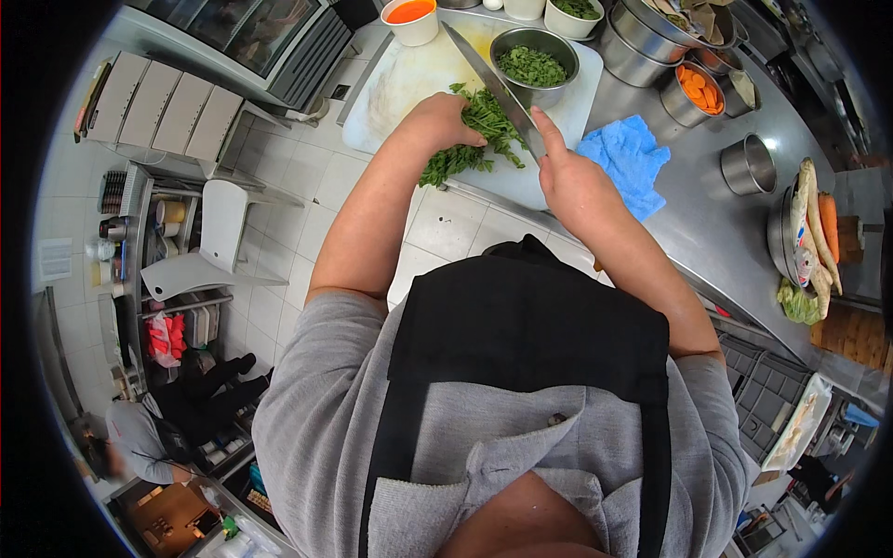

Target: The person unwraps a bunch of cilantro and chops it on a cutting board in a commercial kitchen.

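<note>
On a white cutting board (391,104), my left hand (443,122) presses a bunch of leafy green herbs (488,118), whose lower leaves hang over the near edge. My right hand (568,167) grips a large kitchen knife (492,84), forefinger laid along it, its blade slanting to the upper left beside the herbs. A round metal container of chopped greens (534,66) stands on the board just beyond the blade. At the board's far edge is a white tub of orange liquid (410,19). The knife's handle is hidden in my right hand.
Right of the board, a blue cloth (624,164) lies on the steel counter (704,202). Farther right stand a metal container of sliced carrots (700,91), an empty metal pot (748,165) and a bowl of root vegetables (785,230). Another person (139,436) is at lower left.
</note>
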Motion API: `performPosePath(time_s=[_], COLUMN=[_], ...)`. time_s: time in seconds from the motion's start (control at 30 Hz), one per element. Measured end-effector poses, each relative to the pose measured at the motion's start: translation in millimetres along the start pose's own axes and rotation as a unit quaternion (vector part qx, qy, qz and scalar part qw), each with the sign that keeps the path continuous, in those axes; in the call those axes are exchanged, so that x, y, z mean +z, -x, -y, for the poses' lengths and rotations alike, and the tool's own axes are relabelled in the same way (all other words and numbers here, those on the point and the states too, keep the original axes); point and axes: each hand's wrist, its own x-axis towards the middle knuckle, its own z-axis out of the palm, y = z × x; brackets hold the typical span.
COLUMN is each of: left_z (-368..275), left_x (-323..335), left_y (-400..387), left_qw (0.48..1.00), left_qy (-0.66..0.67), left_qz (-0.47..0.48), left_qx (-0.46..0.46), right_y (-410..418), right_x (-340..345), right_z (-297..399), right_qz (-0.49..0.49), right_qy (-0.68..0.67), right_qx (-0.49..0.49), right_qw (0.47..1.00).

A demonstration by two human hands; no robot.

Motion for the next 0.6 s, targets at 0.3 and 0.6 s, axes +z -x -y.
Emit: performPosePath(time_s=[0.3, 0.6], left_z=[7, -4], left_x=[2, 22], left_y=[-10, -9], left_qw=[1.000, 0.994], left_qy=[-0.014, -0.108], left_qz=[0.022, -0.001], left_qx=[-0.013, -0.018], right_y=[-5, -12], right_x=[22, 34], right_z=[2, -8], right_qz=[0.059, 0.072], right_qy=[0.037, 0.091], right_qx=[-0.036, -0.031], right_qw=[0.997, 0.993])
